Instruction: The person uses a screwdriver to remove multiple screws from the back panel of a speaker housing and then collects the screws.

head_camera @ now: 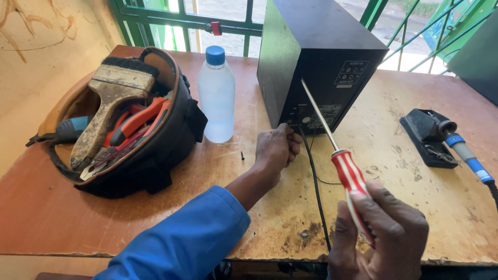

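left hand: fingers curled against the lower back corner of the speaker, steadying it; whether they pinch anything I cannot tell.
right hand: closed around the red-and-white handle of the screwdriver; tip up on the rear panel, just below the sockets.
speaker: upright black box at the back of the table, rear panel facing the person, black cable running down from it between the hands.
loose screw: lying free on the table just left of the left hand, near the bottle.
risk 1: shaft is angled, not square to the panel; tip could cam out and skid across the panel or onto the left knuckles.
risk 2: box is tall and held only low down; a hard push could tip or slide it toward the railing.
risk 3: loose screw could get swept off by the sleeve.
risk 4: soldering iron rests on its stand to the right; hot or not, cannot tell; elbow or cable could snag it.
tool bag: well left, with a brush and pliers; out of the way.
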